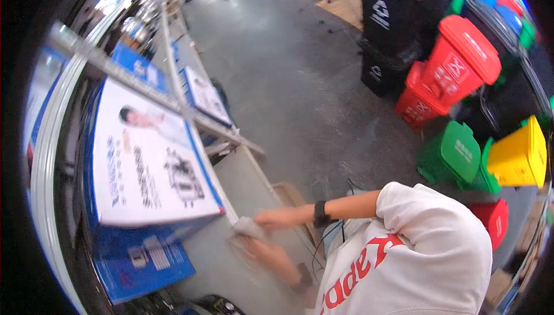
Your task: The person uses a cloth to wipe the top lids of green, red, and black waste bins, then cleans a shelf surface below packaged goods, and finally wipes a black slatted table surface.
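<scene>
I've got the cloth (247, 227) on the shelf (241, 179), right hand (276, 218) and left hand (266, 252) both on it. Carton (153, 165)'s just left, flat box (206, 94) beyond the frame bar (138, 86). Small bins (459, 64) stand right across the floor (277, 78), tall bins (398, 21) beyond those.

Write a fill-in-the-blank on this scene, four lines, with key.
1. In this view, the cloth at the left hand and right hand is to the ____ of the wristband.
2. The wristband is ____.
3. The bin right of the green bins is ____.
4. The big box has a white face edged in ____.

Missing: left; black; yellow; blue.
</scene>
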Demonstrator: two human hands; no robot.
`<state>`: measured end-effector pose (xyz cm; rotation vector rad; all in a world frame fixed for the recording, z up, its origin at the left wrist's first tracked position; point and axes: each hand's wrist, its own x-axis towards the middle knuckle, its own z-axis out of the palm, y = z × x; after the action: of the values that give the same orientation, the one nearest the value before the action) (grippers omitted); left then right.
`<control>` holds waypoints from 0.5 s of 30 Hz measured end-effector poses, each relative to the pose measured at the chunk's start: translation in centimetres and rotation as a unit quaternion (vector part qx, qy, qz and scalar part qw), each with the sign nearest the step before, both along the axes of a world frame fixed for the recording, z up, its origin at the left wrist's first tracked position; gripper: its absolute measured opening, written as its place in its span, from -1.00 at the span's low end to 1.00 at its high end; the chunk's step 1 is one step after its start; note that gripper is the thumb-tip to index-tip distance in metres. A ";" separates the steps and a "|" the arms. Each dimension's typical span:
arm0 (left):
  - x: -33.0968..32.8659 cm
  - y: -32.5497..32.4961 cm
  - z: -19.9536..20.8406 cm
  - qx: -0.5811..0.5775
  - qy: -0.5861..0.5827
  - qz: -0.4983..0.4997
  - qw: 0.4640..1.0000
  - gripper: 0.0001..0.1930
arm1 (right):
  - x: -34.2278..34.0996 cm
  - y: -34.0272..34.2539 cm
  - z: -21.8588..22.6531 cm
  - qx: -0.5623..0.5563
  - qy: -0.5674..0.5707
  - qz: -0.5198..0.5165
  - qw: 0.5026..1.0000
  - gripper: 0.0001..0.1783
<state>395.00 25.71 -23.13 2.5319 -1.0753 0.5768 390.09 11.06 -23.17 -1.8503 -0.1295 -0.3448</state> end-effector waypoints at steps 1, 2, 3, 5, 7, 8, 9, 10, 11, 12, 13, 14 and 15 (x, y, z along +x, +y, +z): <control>0.7 -1.1 -1.3 -0.033 0.137 -0.062 0.988 -0.46 | -1.2 -1.4 0.1 0.027 0.022 -0.030 0.999 -0.71; 0.8 -2.7 -1.0 -0.063 0.271 -0.118 0.953 -0.49 | -2.6 -3.0 0.2 0.052 0.042 -0.056 0.996 -0.73; 0.5 -4.3 -0.6 -0.058 0.271 -0.129 0.952 -0.49 | -4.1 -4.5 0.3 0.078 0.062 -0.079 0.992 -0.76; -1.7 -9.2 2.0 0.133 0.403 -0.097 0.900 -0.54 | -7.4 -7.5 -0.7 0.019 0.080 -0.172 0.982 -0.73; -3.4 -12.5 1.5 0.124 0.416 -0.170 0.885 -0.56 | -10.7 -10.3 -1.3 0.037 0.068 -0.268 0.960 -0.67; -3.9 -14.2 1.2 0.111 0.427 -0.230 0.868 -0.59 | -12.1 -11.7 -0.5 0.031 0.062 -0.277 0.958 -0.67; -4.6 -15.9 0.8 0.110 0.421 -0.243 0.867 -0.59 | -13.7 -13.0 0.3 0.034 0.103 -0.311 0.944 -0.64; -5.4 -18.1 0.6 0.084 0.448 -0.258 0.852 -0.62 | -14.8 -14.6 1.2 0.037 0.139 -0.348 0.927 -0.61; -6.0 -19.2 1.0 0.060 0.479 -0.264 0.835 -0.66 | -15.1 -15.4 1.3 0.035 0.135 -0.354 0.925 -0.61; -6.5 -20.7 1.7 0.042 0.483 -0.271 0.832 -0.71 | -15.3 -16.3 1.3 -0.025 0.105 -0.423 0.900 -0.64; -6.7 -22.8 1.7 0.041 0.487 -0.275 0.828 -0.71 | -15.7 -17.0 1.5 -0.086 0.085 -0.484 0.867 -0.67; -6.8 -25.1 1.3 0.040 0.501 -0.317 0.804 -0.72 | -16.9 -18.2 2.3 -0.085 0.094 -0.495 0.860 -0.67; -7.1 -27.3 1.3 0.037 0.514 -0.356 0.779 -0.73 | -18.2 -19.8 3.3 -0.021 0.100 -0.517 0.850 -0.68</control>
<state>387.86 -1.60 -21.88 1.7210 -1.3740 -0.9589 371.93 -8.73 -19.84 -1.8379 1.0536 -0.8778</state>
